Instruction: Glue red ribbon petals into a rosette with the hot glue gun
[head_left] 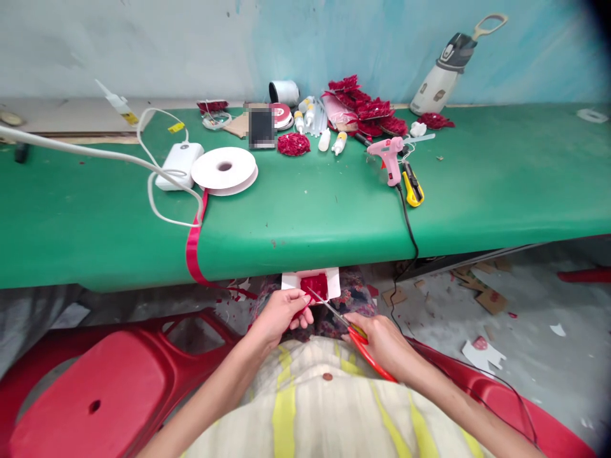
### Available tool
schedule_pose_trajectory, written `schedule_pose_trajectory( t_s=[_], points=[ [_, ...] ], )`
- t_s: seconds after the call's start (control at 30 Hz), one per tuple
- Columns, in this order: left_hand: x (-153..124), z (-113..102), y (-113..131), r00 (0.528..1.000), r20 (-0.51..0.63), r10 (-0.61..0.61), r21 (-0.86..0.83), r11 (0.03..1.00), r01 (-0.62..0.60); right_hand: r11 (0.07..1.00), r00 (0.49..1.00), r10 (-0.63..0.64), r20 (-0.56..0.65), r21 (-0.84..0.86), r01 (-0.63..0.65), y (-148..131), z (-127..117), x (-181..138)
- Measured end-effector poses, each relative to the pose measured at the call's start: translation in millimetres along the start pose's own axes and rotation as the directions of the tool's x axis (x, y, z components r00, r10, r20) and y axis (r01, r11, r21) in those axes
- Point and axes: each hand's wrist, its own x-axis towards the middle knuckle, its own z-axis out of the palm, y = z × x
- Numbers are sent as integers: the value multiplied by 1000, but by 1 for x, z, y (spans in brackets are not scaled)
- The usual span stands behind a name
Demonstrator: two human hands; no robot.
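My left hand [289, 310] pinches a red ribbon, whose strip [192, 248] runs from a white spool [224, 169] over the table's front edge. In my right hand [377, 337] is a pair of scissors [365, 353] with red handles. Their blades point up and left, close to my left fingertips; whether they touch the ribbon I cannot tell. Just beyond both hands, a small white box [333, 280] holding red pieces [315, 285] sits over my lap.
On the green table [305, 216] lie a pink glue gun [389, 159], a yellow cutter [413, 186], a white power bank [179, 166], small bottles [339, 144] and a heap of red fabric pieces [367, 108]. A bottle [442, 76] leans at the wall. A red chair [95, 388] stands left.
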Motion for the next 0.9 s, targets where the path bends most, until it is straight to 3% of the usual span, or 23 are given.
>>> schedule_pose_trajectory(
  t_s=[0.17, 0.27, 0.43, 0.6, 0.73, 0.9],
  points=[
    [-9, -3, 2, 999, -14, 31, -49, 998, -32, 1000, 999, 0, -35, 6, 0, 5, 3, -3],
    [-21, -3, 7, 996, 34, 83, -78, 994, -80, 978, 995, -63, -71, 194, 76, 3, 2, -8],
    [-45, 7, 19, 971, 194, 140, 14, 989, -145, 792, 963, -88, -254, 569, 222, -22, 0, -6],
    [-52, 17, 19, 943, 255, 212, 105, 964, -245, 579, 955, -45, -292, 771, 263, -49, 4, 10],
    [-49, 11, 15, 961, 215, 176, 128, 970, -207, 659, 938, 14, -348, 708, 253, -54, 0, 21],
    [-47, 0, 10, 989, 112, 96, 149, 983, -112, 757, 909, -27, -417, 585, 291, -51, -9, 25]
  ],
)
